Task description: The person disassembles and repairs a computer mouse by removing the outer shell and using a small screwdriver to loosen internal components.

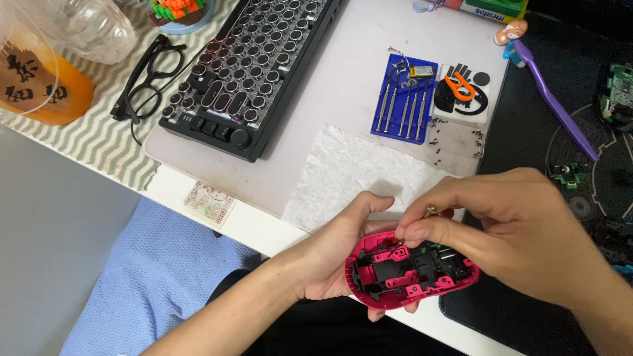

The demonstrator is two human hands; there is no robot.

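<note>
So I've got the pink mouse shell [410, 275] cradled upside down in my left hand [336, 254], fingers wrapped under it and thumb up along the near edge, hanging just off the front edge of the table [264, 227]. My right hand [508, 227] sits right on top of it, fingertips pinched shut around a tiny screwdriver [432, 212] with the tip down in the black inner frame [395, 267] near the top of the shell.

My guess is that this thing is light and hollow, and the thin plastic will flex if I squeeze. The little posts and clips inside look easy to snap, so holding it by the outer rim from underneath seems the safe bet, nothing pressing on the guts.

Just past my hands there's a white paper towel [356, 175] lying flat. Beyond that, a blue tray of small screwdrivers [403, 102] with a small battery pack [422, 70] resting on it, next to a white pad with an orange tool [461, 89], loose screws [455, 135] scattered around. Off to my right, a dark mat [527, 132] with a purple toothbrush [554, 105] and green circuit boards [616, 89]. Farther left, a black keyboard [254, 66] and glasses [148, 79].
</note>
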